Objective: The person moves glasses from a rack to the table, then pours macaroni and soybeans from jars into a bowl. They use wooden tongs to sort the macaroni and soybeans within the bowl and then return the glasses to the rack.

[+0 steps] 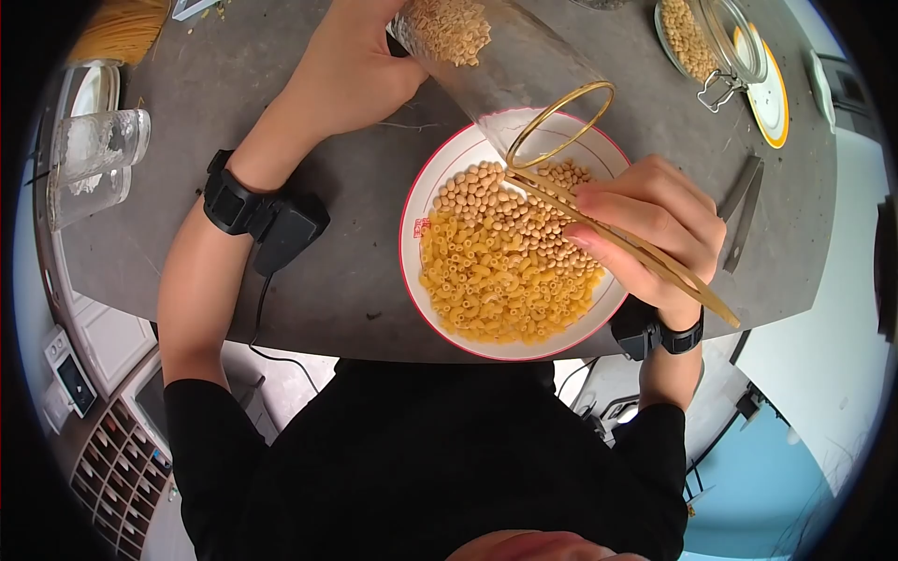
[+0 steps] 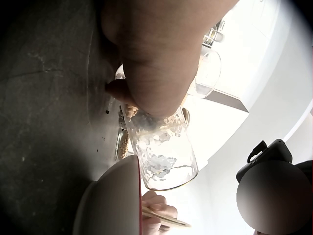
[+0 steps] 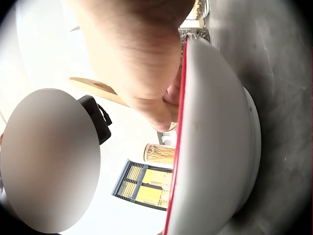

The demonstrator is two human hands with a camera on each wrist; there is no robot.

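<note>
My left hand (image 1: 360,70) grips a tall glass jar (image 1: 510,70) with a gold rim, tipped so its mouth leans over the bowl (image 1: 408,271). Beige flakes or pieces (image 1: 451,30) lie inside, toward the jar's base. Wooden tongs (image 1: 655,257) are held in my right hand (image 1: 655,224), their tips at the jar's rim above the bowl. Chickpea-like beans (image 1: 472,192) fill the bowl's far part, and yellow short pasta (image 1: 496,290) the near part. In the left wrist view the jar (image 2: 164,152) slants above the bowl's edge (image 2: 117,196).
Two clear glasses (image 1: 98,168) stand or lie at the far left, near dry noodles (image 1: 117,28). Back right are an open clip jar of beans (image 1: 687,42) and a yellow-rimmed plate (image 1: 772,103). Metal tweezers (image 1: 744,210) lie right of the bowl. A cable (image 1: 259,313) hangs from the left wrist device.
</note>
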